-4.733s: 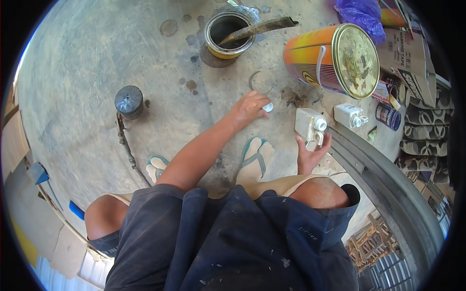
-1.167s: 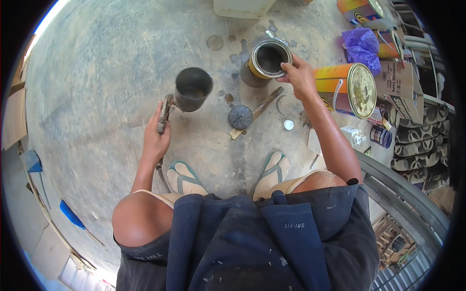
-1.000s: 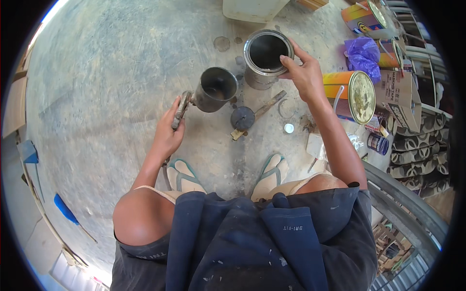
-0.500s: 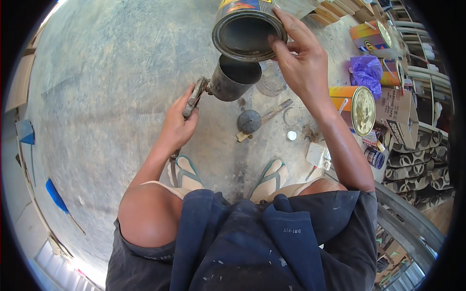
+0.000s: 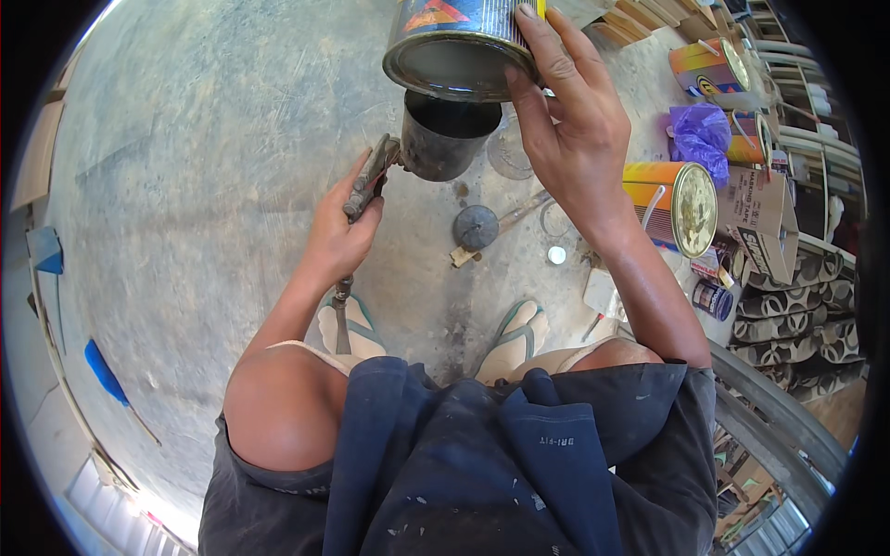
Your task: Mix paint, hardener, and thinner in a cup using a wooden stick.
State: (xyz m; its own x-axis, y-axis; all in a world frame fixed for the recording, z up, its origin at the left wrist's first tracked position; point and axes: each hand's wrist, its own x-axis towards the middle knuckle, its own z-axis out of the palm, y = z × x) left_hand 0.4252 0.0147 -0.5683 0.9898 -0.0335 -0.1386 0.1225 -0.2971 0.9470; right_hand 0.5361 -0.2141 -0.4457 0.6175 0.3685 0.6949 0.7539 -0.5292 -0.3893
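Note:
My left hand [image 5: 342, 232] is closed around a worn metal spray gun [image 5: 368, 176] with a hose below it and a dark cup [image 5: 438, 144] attached. My right hand [image 5: 578, 141] grips a colourful paint can [image 5: 452, 39], tilted toward me just above and behind the cup; greyish liquid shows inside the can's rim. Whether any runs into the cup I cannot tell. Below, a round dark lid [image 5: 476, 227] lies on a stained stick [image 5: 464, 256] on the concrete floor, beside a small white cap [image 5: 556, 256].
At right stand paint cans [image 5: 695, 208], a purple plastic bag [image 5: 699, 139], a cardboard box [image 5: 760, 222], a dark tin [image 5: 713, 298], a white bottle [image 5: 601, 289], patterned rolled material [image 5: 797, 324] and metal rails [image 5: 779, 435]. A blue-bladed tool [image 5: 107, 371] lies at left.
The can in my right hand has risen and tipped from near upright to tilted over the cup. My left hand has moved up and right with the spray gun and cup.

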